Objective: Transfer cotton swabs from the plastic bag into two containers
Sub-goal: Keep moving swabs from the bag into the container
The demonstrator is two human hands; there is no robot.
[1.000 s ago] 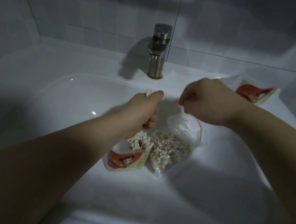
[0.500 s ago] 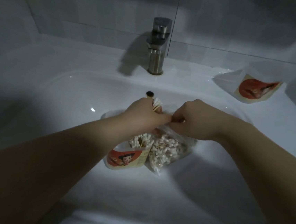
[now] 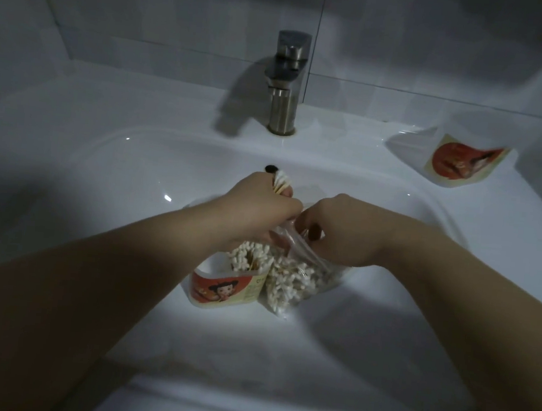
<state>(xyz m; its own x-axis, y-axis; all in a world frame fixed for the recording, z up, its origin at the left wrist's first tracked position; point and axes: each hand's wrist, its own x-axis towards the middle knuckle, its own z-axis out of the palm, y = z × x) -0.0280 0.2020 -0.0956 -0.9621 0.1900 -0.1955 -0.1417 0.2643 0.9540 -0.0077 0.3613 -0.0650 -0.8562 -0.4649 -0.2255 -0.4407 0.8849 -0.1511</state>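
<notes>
Since a second ago we are lowering our right hand from above the basin to the mouth of the plastic bag, and our left hand is dropping with it, so the two are now meeting at the fingertips. We are counting two hands, two containers, one bag and one tap.

Our left hand is clenching a small bundle of swabs, whose white tips are sticking out past the far side of the fist. Our right hand is pinching the clear film at the bag's opening, fingers curled.

The bag is lying in the sink, just below both hands and nearer to us. It is bulging with a loose jumble of white-tipped swabs on pale sticks.

Touching the bag's left side, the near container is standing in the basin. It is white with an orange cartoon label and is holding a cluster of swabs upright. The far container, with the same orange label, is lying on the ledge to the right, well apart from the hands. The tap is standing behind the basin.
</notes>
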